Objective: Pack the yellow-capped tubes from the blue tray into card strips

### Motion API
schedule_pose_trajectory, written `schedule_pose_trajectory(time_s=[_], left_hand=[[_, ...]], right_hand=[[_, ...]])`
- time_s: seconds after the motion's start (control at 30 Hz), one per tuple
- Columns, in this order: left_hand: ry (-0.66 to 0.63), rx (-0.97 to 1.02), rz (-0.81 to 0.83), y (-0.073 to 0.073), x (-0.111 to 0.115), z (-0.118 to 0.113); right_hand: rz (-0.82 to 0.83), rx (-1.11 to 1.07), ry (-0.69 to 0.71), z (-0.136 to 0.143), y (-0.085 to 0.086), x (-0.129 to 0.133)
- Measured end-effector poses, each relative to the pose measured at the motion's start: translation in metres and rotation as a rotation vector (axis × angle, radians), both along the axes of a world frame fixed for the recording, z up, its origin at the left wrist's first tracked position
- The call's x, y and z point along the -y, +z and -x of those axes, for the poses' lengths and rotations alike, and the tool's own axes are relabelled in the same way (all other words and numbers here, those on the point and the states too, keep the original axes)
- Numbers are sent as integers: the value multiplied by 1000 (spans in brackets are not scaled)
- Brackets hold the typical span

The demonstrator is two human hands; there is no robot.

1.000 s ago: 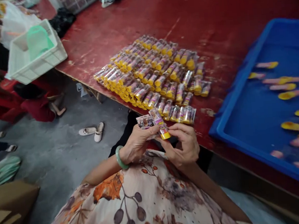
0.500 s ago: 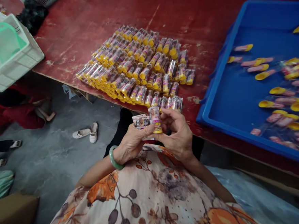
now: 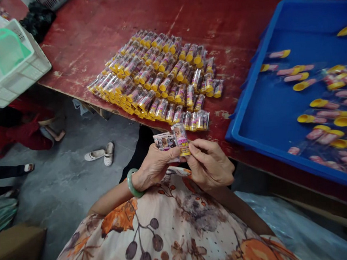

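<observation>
My left hand (image 3: pixel 158 162), with a green bangle at the wrist, is closed round a small stack of printed cards (image 3: pixel 164 141). Its thumb also presses on a small printed packet (image 3: pixel 180 137) with a yellow lower end, held upright in front of the cards. The thumb and fingers of my right hand (image 3: pixel 211 163) pinch the lower right edge of that packet. Just beyond my hands, many similar wrapped packets with yellow ends lie in a layered pile (image 3: pixel 158 79) at the edge of the red table (image 3: pixel 219 23).
A blue tray (image 3: pixel 236 131) on the right holds several pink pieces with yellow scoop-shaped ends in clear wrap. A white crate (image 3: pixel 18 77) with a green scoop (image 3: pixel 9 50) stands far left. Shoes (image 3: pixel 108 153) lie on the floor; a person in red (image 3: pixel 28 132) is lower left.
My right hand has shifted slightly right and down, its fingers drawing together at the packet's lower edge. The packet tilts a little more to the left. The left hand stays nearly still.
</observation>
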State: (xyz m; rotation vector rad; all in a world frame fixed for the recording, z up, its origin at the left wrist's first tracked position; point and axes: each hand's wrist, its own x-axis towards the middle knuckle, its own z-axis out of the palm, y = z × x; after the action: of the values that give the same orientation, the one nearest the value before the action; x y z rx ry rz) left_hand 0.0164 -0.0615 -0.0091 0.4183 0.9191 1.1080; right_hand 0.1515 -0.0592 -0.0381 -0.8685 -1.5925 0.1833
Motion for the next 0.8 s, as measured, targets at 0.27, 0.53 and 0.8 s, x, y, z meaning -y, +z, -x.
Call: schedule_pose_trajectory(time_s=[0.27,0.53,0.8], left_hand=[[19,-23,23,5,2,-4],[25,-19,35,5,2,-5],[34,-38,65,3,3,-5]], right_hand=[[5,-6,-60,3,-1,3],[-22,27,-84,1,-3,3],[-47,85,-84,3,-4,0]])
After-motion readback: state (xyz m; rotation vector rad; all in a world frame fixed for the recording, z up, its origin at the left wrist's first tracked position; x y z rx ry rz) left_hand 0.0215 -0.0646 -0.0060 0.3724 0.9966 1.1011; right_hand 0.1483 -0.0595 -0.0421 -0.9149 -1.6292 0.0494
